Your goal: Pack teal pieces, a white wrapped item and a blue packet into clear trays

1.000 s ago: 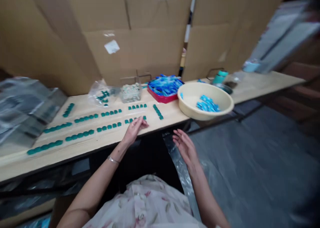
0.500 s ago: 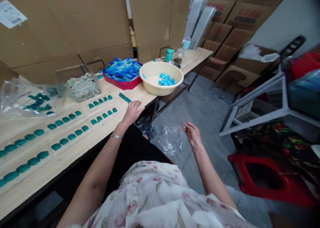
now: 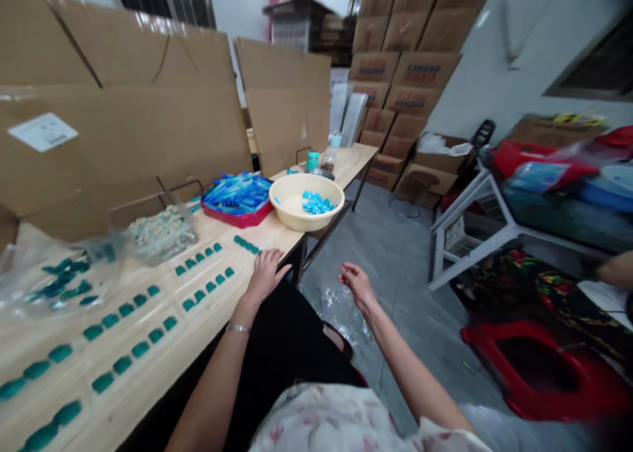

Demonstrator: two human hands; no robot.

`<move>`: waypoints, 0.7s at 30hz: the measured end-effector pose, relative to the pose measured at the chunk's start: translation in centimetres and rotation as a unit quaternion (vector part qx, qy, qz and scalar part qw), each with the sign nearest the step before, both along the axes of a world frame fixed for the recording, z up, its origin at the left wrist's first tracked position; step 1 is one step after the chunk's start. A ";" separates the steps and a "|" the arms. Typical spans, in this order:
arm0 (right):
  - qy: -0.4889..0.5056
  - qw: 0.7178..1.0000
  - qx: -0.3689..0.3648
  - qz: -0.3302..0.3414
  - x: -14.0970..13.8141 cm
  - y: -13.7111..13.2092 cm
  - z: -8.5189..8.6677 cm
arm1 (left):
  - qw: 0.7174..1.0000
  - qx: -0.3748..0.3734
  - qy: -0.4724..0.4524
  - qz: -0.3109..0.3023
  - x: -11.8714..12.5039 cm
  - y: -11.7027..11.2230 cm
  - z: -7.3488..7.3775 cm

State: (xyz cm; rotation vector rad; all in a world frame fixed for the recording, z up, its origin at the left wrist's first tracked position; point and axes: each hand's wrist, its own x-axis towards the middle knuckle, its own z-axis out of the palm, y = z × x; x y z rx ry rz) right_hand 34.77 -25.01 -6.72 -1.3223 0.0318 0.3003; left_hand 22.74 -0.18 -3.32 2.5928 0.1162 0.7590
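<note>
**Teal rows [image 3: 126, 310] on a wooden table [image 3: 289, 237], nothing in either hand**

Ok so here's how the bench looked. The person's left hand [image 3: 264, 277] lay relaxed at the table's front edge, fingers loosely spread and not clenched on anything. It sat just beside a short line of teal pieces [image 3: 246, 244], though from this angle I couldn't swear the fingertips weren't touching the nearest one. The right hand [image 3: 356, 284] hung out past the table edge over the concrete floor [image 3: 410, 293], fingers softly curled and empty, with a crumpled clear plastic bag [image 3: 341, 313] lying on the floor below.

The teal rows ran along the tabletop to the left of the left hand, neatly spaced in parallel lines. Further left, a clear bag of loose teal pieces [image 3: 59, 287] lay on the table. Behind that sat a clear plastic tub of mixed bits [image 3: 161, 234], then a red tray [image 3: 237, 218] heaped with blue items, then a cream basin [image 3: 306, 214] holding a little pile of blue packets [image 3: 316, 202]. A teal bottle [image 3: 312, 161] stood farther down the table. Cardboard sheets [image 3: 143, 135] stood along the back, and stacked cartons [image 3: 400, 76] rose behind them. Over on the right sat a red stool [image 3: 539, 373].
</note>
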 end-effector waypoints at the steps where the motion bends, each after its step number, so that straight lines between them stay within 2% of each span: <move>1: -0.009 1.000 0.004 -0.002 0.3 0.6 0.3 | 1.000 0.007 -0.005 0.002 0.1 0.1 -0.1; 4: -0.029 0.999 0.011 -0.006 1.7 2.2 0.9 | 0.999 0.043 -0.031 0.001 0.6 0.3 -0.5; 8: -0.041 0.999 0.014 -0.015 5.5 3.1 1.5 | 0.993 0.089 -0.077 0.002 1.2 0.4 -1.3; 11: -0.043 0.999 0.021 -0.022 9.4 2.5 1.5 | 0.987 0.130 -0.095 0.000 1.2 1.0 -1.8; 14: -0.043 0.998 0.033 -0.027 13.2 1.1 0.6 | 0.984 0.144 -0.102 -0.002 1.1 0.9 -1.7; 16: -0.037 0.998 0.031 -0.040 15.3 0.2 -0.7 | 0.987 0.132 -0.092 -0.018 2.0 -0.8 -1.2; 18: -0.027 0.997 0.014 -0.065 16.8 -0.3 -2.5 | 0.991 0.099 -0.071 -0.055 5.0 -4.5 -0.3; 19: -0.025 0.997 0.004 -0.077 17.3 -0.3 -3.4 | 0.992 0.074 -0.061 -0.080 7.4 -6.9 0.2; 21: -0.032 0.996 -0.007 -0.087 17.9 0.4 -5.0 | 0.988 0.022 -0.025 -0.150 14.3 -12.1 1.1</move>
